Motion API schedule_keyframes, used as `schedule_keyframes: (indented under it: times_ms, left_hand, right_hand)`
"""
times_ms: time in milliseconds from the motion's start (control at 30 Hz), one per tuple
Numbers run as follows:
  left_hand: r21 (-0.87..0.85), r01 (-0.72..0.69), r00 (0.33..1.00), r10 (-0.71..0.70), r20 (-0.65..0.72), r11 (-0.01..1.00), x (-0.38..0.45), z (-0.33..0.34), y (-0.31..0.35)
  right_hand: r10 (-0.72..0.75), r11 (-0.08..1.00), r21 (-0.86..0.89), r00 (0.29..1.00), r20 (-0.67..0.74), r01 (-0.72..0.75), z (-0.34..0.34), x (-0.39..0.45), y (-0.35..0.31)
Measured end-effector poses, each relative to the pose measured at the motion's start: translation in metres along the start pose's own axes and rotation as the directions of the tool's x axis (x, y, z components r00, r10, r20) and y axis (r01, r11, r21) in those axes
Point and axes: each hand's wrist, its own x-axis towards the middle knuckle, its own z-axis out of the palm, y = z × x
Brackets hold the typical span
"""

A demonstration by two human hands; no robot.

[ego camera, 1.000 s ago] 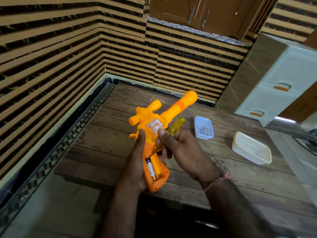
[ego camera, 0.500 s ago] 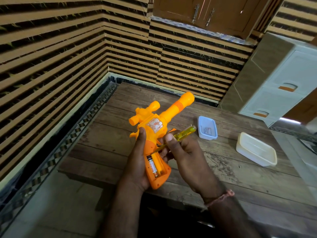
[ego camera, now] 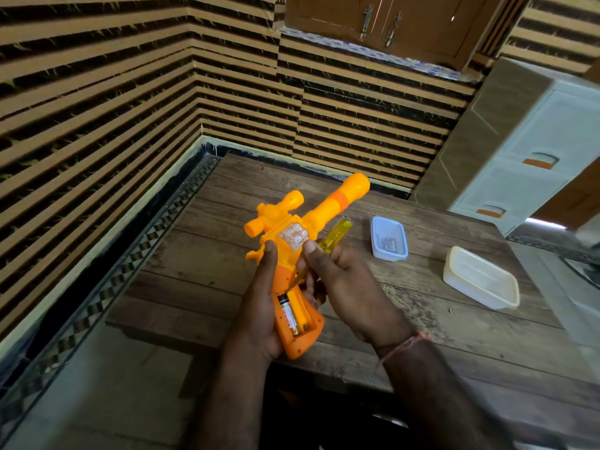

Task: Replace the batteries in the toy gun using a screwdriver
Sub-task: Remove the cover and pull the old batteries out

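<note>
In a corner walled with tan and black stripes, a wooden table [ego camera: 422,336] of weathered planks stands against the walls, with a patterned strip of floor tiling along its left side. Brown cabinet doors [ego camera: 380,17] with metal handles hang above, and a white drawer unit [ego camera: 532,157] with orange pulls stands at the right. On the table lie a small blue-white tray [ego camera: 389,238] holding a few small pale items too small to identify, and, to its right and apart from it, a white tub [ego camera: 480,282].

Both forearms reach in from the bottom edge and meet over the near part of the table. The left hand [ego camera: 259,306] cups the orange grip of the toy gun [ego camera: 292,254] from the left, fingers wrapped under it and thumb laid up along the body. The gun is held above the table, barrel pointing away and up to the right, its battery bay open and facing the camera with one battery [ego camera: 288,315] in the left slot. The right hand [ego camera: 350,287], a thread band at the wrist, holds the yellow screwdriver [ego camera: 334,237] in its curled fingers while its thumb presses the gun's body near the silvery sticker. The screwdriver handle sticks out past the fingers toward the barrel; its shaft angles down toward the bay.
</note>
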Motion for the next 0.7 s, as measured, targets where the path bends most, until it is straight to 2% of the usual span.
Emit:
schedule_keyframes:
  times_ms: [167,433,700]
  left_hand:
    - [0.007,0.017,0.999,-0.017,0.027,1.0,-0.003,0.005,0.003]
    - [0.024,0.031,0.999,-0.031,-0.008,0.999,-0.004,0.01,0.0]
    - [0.032,0.07,0.998,-0.071,0.0,0.997,-0.006,0.014,0.0]
  right_hand:
    - [0.036,0.998,0.05,0.999,-0.033,-0.034,0.002,0.009,-0.003]
    - [0.077,0.982,0.181,0.992,-0.105,-0.057,0.0,0.0,0.004]
    - [0.1,0.978,0.194,0.987,-0.128,-0.074,-0.002,-0.003,0.001]
